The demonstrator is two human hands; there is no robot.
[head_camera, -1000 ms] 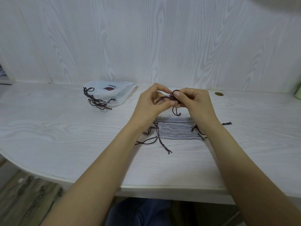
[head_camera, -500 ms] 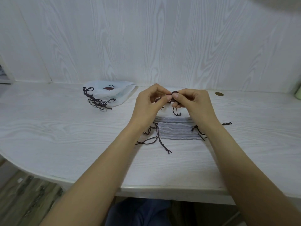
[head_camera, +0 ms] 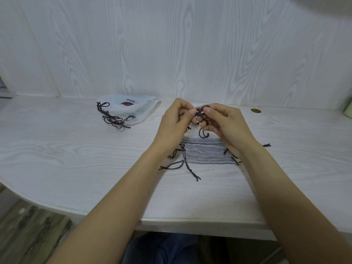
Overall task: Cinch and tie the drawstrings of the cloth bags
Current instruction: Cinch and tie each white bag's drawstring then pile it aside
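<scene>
A stack of several flat white cloth bags (head_camera: pixel 206 155) lies on the white table (head_camera: pixel 76 159) in front of me, with dark drawstring ends (head_camera: pixel 187 164) trailing off its left and right sides. Above the stack, my left hand (head_camera: pixel 174 123) and my right hand (head_camera: pixel 226 124) meet fingertip to fingertip and pinch a dark drawstring (head_camera: pixel 202 116) of the top bag. A small loop of that string hangs below my right fingers. The top bag itself is mostly hidden behind my hands.
A pile of white cloth bags (head_camera: pixel 131 109) with tangled dark strings lies at the back left near the wall. A small brass disc (head_camera: pixel 255 110) is set in the tabletop at the back right. A pale green object (head_camera: pixel 348 111) shows at the right edge.
My fingertips have closed in on each other around the string, and the loop above my right fingers has shrunk. My arms and the stack have stayed in place.
</scene>
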